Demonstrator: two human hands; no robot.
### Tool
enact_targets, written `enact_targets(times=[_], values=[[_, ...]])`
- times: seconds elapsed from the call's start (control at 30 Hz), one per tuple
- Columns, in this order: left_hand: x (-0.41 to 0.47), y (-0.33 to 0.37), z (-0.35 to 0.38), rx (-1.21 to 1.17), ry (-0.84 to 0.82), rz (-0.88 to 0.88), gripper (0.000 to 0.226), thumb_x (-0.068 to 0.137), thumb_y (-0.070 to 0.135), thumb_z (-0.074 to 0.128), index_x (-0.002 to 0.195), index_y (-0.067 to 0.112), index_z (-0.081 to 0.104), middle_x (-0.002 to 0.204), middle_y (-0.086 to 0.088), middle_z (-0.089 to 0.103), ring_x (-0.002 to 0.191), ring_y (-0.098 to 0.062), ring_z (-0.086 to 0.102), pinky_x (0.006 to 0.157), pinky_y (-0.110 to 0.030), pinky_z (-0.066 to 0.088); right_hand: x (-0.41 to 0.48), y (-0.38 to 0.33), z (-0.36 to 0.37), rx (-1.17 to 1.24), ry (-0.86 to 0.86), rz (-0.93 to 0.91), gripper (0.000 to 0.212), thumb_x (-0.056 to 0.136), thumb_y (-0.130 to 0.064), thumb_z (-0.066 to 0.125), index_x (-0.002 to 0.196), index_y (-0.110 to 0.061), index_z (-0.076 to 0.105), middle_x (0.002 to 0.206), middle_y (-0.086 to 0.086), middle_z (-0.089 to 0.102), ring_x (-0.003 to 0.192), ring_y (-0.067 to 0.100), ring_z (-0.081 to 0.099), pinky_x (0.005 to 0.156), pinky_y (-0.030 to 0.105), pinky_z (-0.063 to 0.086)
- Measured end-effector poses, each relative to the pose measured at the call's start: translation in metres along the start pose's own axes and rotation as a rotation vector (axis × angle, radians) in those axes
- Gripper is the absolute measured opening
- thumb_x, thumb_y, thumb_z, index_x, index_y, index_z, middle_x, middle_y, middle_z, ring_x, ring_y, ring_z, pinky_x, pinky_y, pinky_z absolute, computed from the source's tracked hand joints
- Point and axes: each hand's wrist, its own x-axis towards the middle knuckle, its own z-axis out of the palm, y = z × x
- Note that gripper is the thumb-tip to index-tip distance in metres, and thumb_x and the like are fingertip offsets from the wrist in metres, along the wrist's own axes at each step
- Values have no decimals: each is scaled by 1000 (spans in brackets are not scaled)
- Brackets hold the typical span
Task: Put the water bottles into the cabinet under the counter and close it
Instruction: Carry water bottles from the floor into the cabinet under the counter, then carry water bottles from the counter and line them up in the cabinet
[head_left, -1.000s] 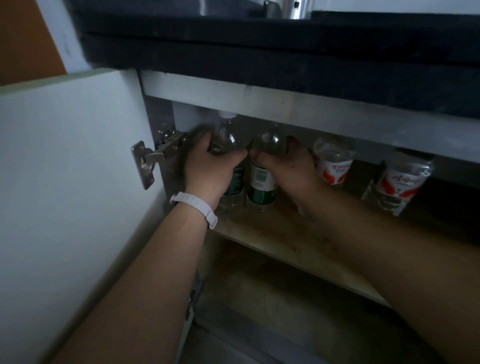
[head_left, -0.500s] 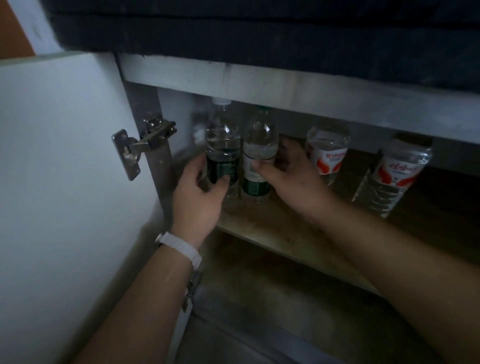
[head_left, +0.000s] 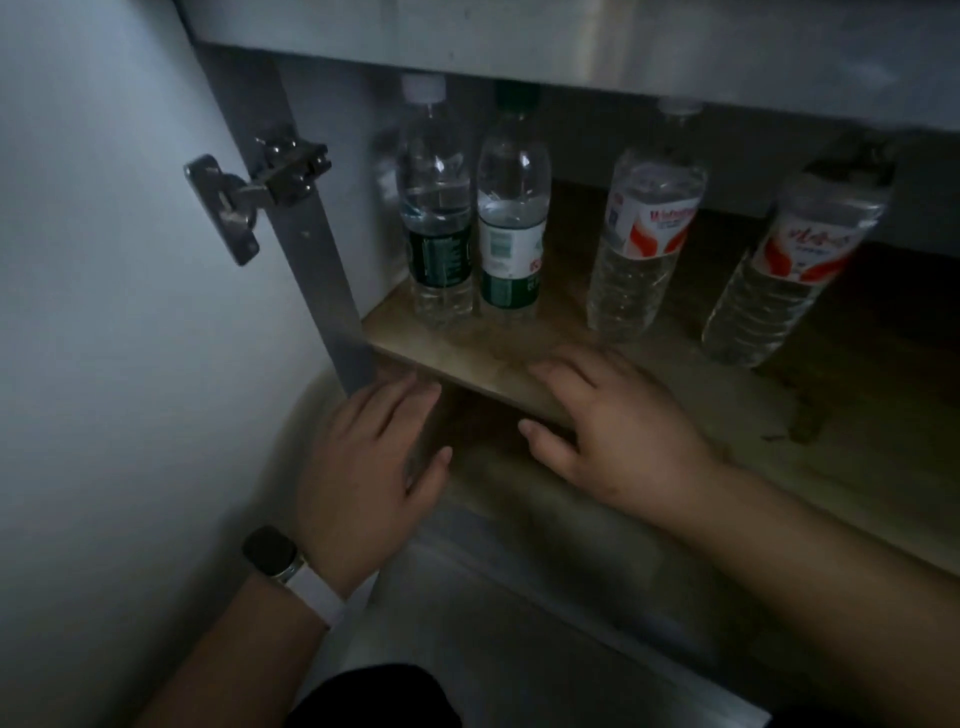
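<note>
Four clear plastic water bottles stand upright on the pale wooden shelf (head_left: 467, 353) inside the open cabinet. Two slim, smooth ones sit touching at the left: a white-capped bottle with a dark green label (head_left: 435, 208) and a dark-capped bottle with a white and green label (head_left: 511, 213). Two ribbed bottles with red and white labels stand apart to the right, one near the middle (head_left: 641, 244) and one farther right (head_left: 789, 270). The left hand (head_left: 369, 467), above a wrist with a watch on a white strap (head_left: 291, 569), hangs open and empty below the shelf edge. The right hand (head_left: 608, 431) is spread flat, empty, over the shelf's front edge. The white door (head_left: 104, 312) stands open on a metal hinge (head_left: 249, 197).
</note>
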Motion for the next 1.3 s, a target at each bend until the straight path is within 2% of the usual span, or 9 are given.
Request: enact_targets(times=[0.13,0.33,0.4,0.53,0.67,0.87,1.03,1.17,1.3], values=[[-18,13,-34,88,-89,-12,50,93,39,52,132,10,62,132,-14,62,121,-38,57,96,-49,51,-18,-22,-13,-1,-27,-69,56,89,-55,44,129,-19,60,126,4,59,113,24,54,87,37,48],[-37,49,-137,172,-187,-4,46,86,36,58,125,13,69,130,-11,65,120,-34,57,97,-44,43,-51,-70,-80,112,-95,-67,53,84,-48,56,122,-14,66,120,10,65,113,32,59,87,42,51],[-38,63,-180,191,-217,10,44,87,35,59,124,13,69,130,-11,65,119,-34,59,96,-47,47,-60,-91,-114,141,-107,-68,52,83,-48,56,121,-14,67,118,10,65,110,32,60,87,42,52],[-35,94,-265,236,-288,26,46,89,38,51,126,15,66,132,-11,65,121,-36,60,100,-51,46,-71,-127,-198,127,-145,-107,51,84,-49,53,121,-17,67,120,5,64,112,26,57,93,37,45],[-16,130,-349,274,-299,41,47,89,40,47,123,16,69,128,-10,68,118,-35,64,98,-53,49,-73,-150,-290,102,-202,-130,52,87,-52,46,125,-21,64,122,2,64,114,24,58,87,40,53],[30,175,-445,223,-251,79,45,93,39,49,127,14,66,127,-10,68,120,-36,62,100,-50,49,-78,-158,-412,51,-91,-127,49,86,-48,49,121,-19,65,121,4,63,113,28,57,93,40,48],[82,209,-494,109,-161,231,46,94,42,45,126,16,67,128,-6,67,123,-31,58,100,-48,49,-88,-148,-493,-88,-48,-39,54,87,-51,46,126,-18,65,128,8,63,119,31,58,100,42,45],[120,224,-506,63,-145,384,47,96,44,45,132,20,64,135,-5,63,129,-29,54,104,-48,44,-99,-145,-539,-168,-14,128,56,90,-54,45,132,-20,61,134,5,60,126,28,53,104,42,41],[152,245,-513,-41,-76,558,46,95,42,50,129,17,66,133,-7,64,127,-31,54,102,-48,44,-121,-152,-572,-232,43,305,55,91,-54,43,131,-22,61,133,3,61,126,26,54,105,41,41]])
